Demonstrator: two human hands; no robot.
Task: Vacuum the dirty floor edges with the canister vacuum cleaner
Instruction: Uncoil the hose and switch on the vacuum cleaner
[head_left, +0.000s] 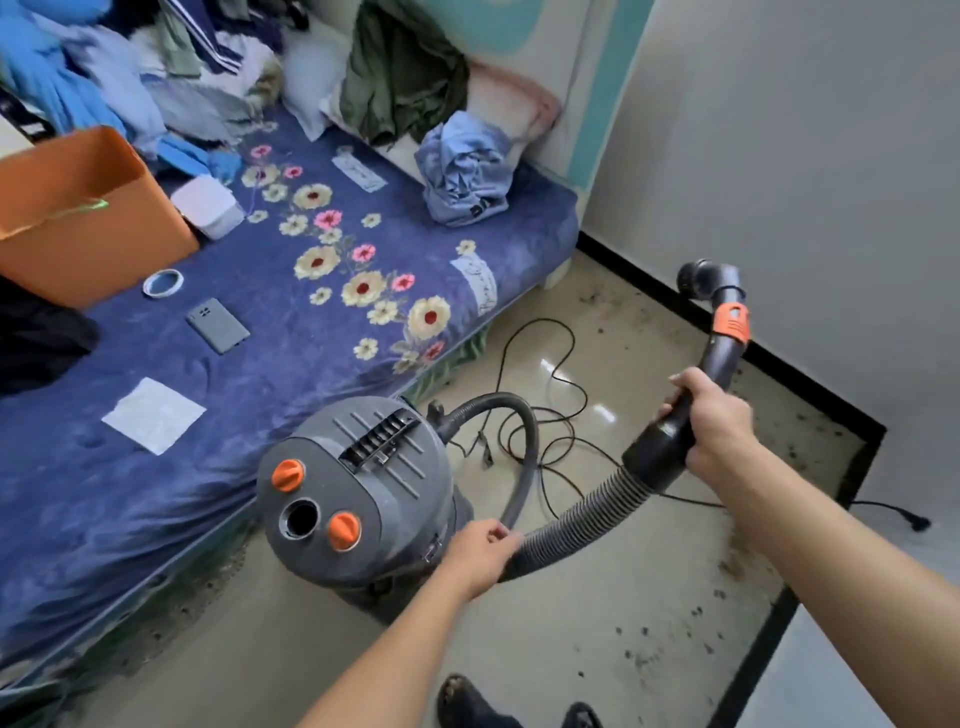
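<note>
R hand (714, 421) wraps wand handle (657, 452), nozzle end (704, 280) up off floor (597, 623), prob repositioning. L hand (478, 556) grips hose (587, 519) near canister vac (358, 493), managing slack. Vac on floor by bed (260, 322).

Head-worn view, close, forward and down

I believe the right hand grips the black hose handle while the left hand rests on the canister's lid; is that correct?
Not quite: the head view shows the left hand gripping the ribbed hose beside the canister, not resting on its lid. The right hand does grip the black hose handle.
</note>
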